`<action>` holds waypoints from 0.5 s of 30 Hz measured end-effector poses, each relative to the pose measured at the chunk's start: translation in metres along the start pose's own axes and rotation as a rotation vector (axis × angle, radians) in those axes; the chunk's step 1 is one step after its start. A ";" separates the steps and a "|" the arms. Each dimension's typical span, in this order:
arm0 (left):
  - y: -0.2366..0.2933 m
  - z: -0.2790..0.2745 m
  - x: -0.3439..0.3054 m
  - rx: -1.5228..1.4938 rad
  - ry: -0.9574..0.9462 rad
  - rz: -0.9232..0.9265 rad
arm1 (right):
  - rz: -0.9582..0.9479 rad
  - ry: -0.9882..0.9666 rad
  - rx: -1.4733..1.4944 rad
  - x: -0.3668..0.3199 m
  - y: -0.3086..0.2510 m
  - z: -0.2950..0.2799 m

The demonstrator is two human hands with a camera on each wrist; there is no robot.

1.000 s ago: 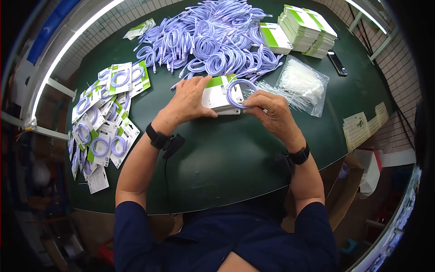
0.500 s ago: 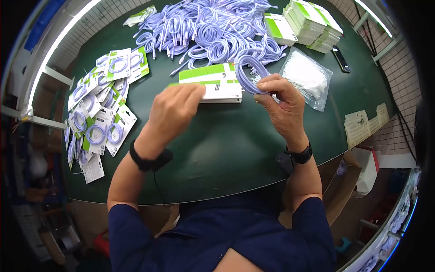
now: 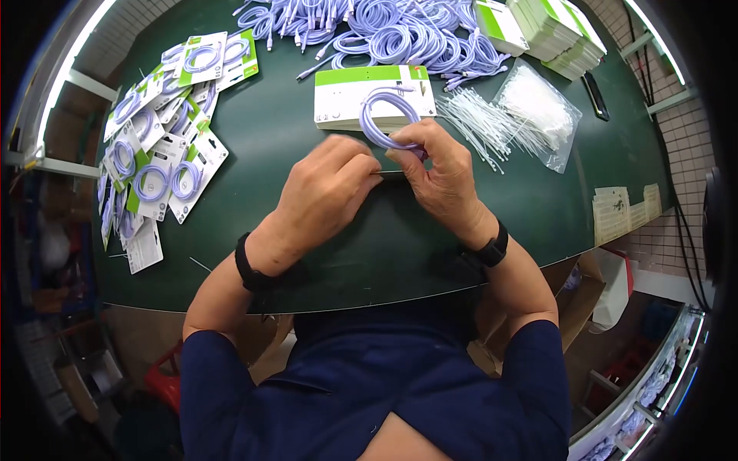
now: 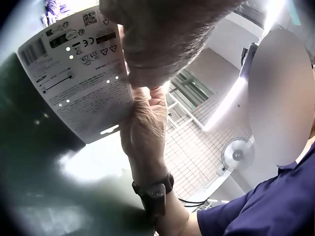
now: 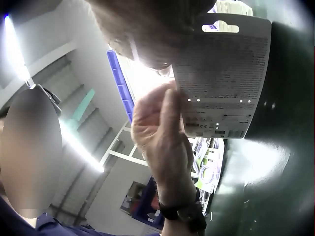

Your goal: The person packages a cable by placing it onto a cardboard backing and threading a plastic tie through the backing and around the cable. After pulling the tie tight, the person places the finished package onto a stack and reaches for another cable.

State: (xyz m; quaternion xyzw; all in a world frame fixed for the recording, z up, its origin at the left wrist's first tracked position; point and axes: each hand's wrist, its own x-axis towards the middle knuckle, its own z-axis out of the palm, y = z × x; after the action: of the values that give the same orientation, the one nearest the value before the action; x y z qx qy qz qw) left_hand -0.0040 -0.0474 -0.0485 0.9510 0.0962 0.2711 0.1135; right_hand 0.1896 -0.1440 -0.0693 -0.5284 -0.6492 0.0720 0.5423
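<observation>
My right hand (image 3: 442, 165) pinches a coiled lilac cable (image 3: 369, 115) between thumb and fingers. My left hand (image 3: 327, 184), fingers curled, pinches a packaging card (image 3: 393, 171) that the head view catches almost edge-on between the hands. Both wrist views show the printed back of this card (image 4: 81, 73), with punched holes and a hanger slot, upright below the fingers. In the right wrist view, the right fingers overlap the card (image 5: 221, 73) at its top. Just beyond the hands lies a stack of green-and-white cards (image 3: 334, 100), partly covered by the coil.
Loose white cable ties (image 3: 469, 127) and a clear bag of ties (image 3: 542, 107) lie to the right. A heap of lilac cables (image 3: 407, 34) fills the back. Cards with cables attached (image 3: 154, 180) pile up at left. Card bundles (image 3: 557, 34) and a phone (image 3: 596, 96) are back right.
My left hand has brought a card from the stack over to my right hand, turning it upright. The right hand and coil have moved nearer the left hand. The head view has tilted down.
</observation>
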 end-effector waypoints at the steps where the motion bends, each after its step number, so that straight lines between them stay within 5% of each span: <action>1: 0.002 -0.003 -0.003 -0.055 0.125 0.029 | 0.018 0.023 0.033 0.000 0.000 0.001; 4: 0.015 -0.014 -0.019 -0.166 0.364 0.082 | -0.064 0.041 0.059 -0.001 0.003 0.003; 7: 0.045 -0.023 -0.045 -1.213 -0.172 -0.914 | -0.155 0.023 0.067 -0.006 0.007 0.004; 8: 0.045 -0.022 -0.046 -1.216 -0.169 -0.921 | -0.212 0.004 0.060 -0.008 0.008 0.004; 11: 0.043 -0.016 -0.041 -1.864 0.078 -1.329 | -0.294 -0.068 0.067 -0.013 0.004 0.003; 15: 0.041 0.011 -0.057 -1.907 0.229 -1.373 | -0.310 -0.205 0.070 -0.012 -0.007 -0.002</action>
State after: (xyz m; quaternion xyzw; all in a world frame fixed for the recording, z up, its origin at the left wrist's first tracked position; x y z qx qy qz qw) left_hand -0.0408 -0.1026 -0.0752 0.2010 0.3556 0.1992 0.8908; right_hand 0.1854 -0.1567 -0.0716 -0.3928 -0.7717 0.0635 0.4962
